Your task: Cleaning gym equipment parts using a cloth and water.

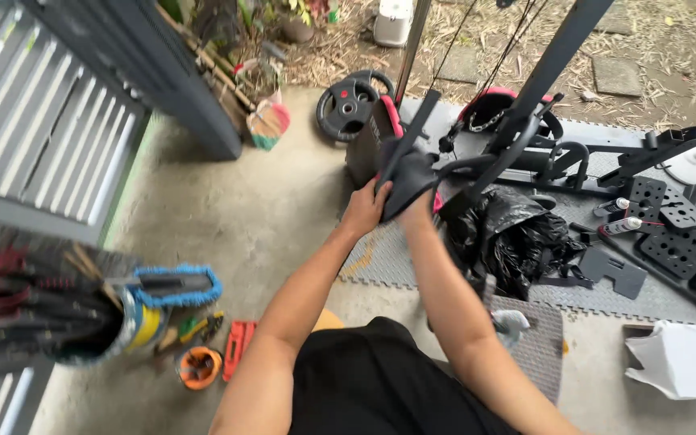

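My left hand (pixel 366 205) grips the near edge of a dark padded piece (pixel 406 179) of a black exercise machine (pixel 525 137). My right hand (pixel 417 211) is mostly hidden behind that padded piece, with only the wrist showing, and seems to hold it from the other side. Both forearms reach forward from my body at the bottom of the view. A red-trimmed part (pixel 393 115) of the machine stands just beyond the pad.
Black weight plates (pixel 348 101) lie on the concrete beyond my hands. A crumpled black plastic bag (pixel 513 234) sits on the grey floor mat (pixel 380 262). Perforated black plates (pixel 682 234) and spray cans (pixel 622 226) lie right. A tool bag (pixel 66 310) stands left by a grey gate (pixel 34 121).
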